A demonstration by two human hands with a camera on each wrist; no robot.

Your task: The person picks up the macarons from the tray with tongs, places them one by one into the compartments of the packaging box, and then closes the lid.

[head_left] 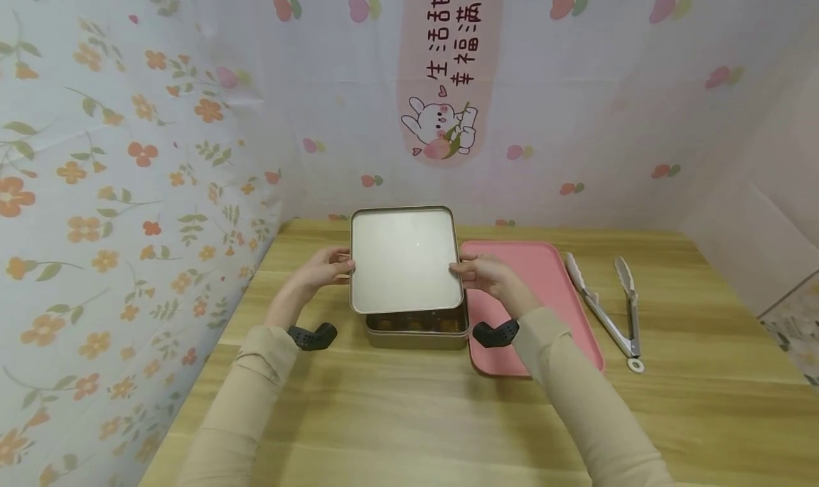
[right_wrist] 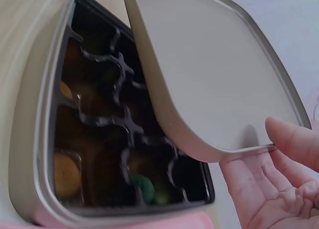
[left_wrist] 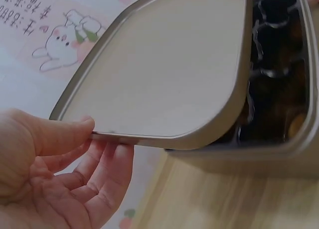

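Note:
Both hands hold a square metal lid (head_left: 406, 259), tilted up with its pale inner face toward me. My left hand (head_left: 318, 270) pinches the left edge, thumb on the inner face and fingers behind, as the left wrist view shows. On the opposite edge, my right hand (head_left: 489, 274) pinches in the same way. Below and behind the lid stands a square metal tin (head_left: 419, 340). Inside the tin is a black divided insert (right_wrist: 127, 120); an orange-brown round piece (right_wrist: 67, 175) and a green one (right_wrist: 142, 188) sit in its compartments. The lid hides part of the insert.
A pink tray (head_left: 531, 274) lies right of the tin, under the right hand. Metal tongs (head_left: 617, 327) rest spread apart beyond it. Patterned cloth walls (head_left: 307, 82) stand behind and to the left of the wooden table (head_left: 384, 423).

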